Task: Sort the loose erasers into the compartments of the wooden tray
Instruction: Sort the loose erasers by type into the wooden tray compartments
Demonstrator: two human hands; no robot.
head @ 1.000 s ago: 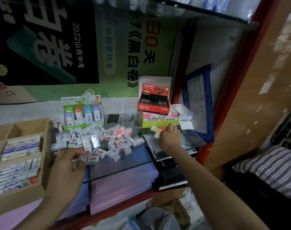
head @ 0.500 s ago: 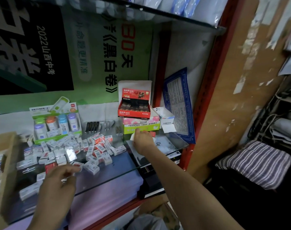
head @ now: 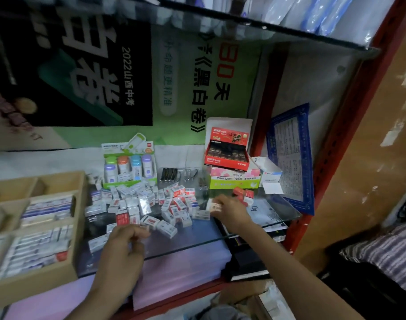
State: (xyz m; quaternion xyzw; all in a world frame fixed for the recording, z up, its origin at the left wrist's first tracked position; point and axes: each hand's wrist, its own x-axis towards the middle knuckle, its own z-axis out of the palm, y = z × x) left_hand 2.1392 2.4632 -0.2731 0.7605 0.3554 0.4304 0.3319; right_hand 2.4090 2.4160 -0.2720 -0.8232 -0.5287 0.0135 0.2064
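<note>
A heap of loose erasers (head: 151, 204) in white, blue and red wrappers lies on the glass shelf (head: 197, 236). The wooden tray (head: 78, 218) stands at the left, its near compartments packed with rows of erasers and its far ones mostly bare. My left hand (head: 122, 248) hovers at the heap's near edge with curled fingers; motion blur hides whether it holds anything. My right hand (head: 230, 211) is at the heap's right end, and its fingertips pinch a white eraser (head: 216, 207). A few red-wrapped erasers (head: 243, 195) lie just beyond that hand.
Behind the heap stand a green display box of correction-tape dispensers (head: 130, 167), a red box (head: 227, 153) stacked on a pink and green box (head: 234, 181), and a small white carton (head: 270, 174). A red shelf post (head: 317, 181) bounds the right; a striped cushion (head: 382, 255) lies beyond.
My right hand has drawn back from the stacked boxes to the heap's right end and now pinches an eraser. The camera swung right, then back left, bringing the tray into view again.
</note>
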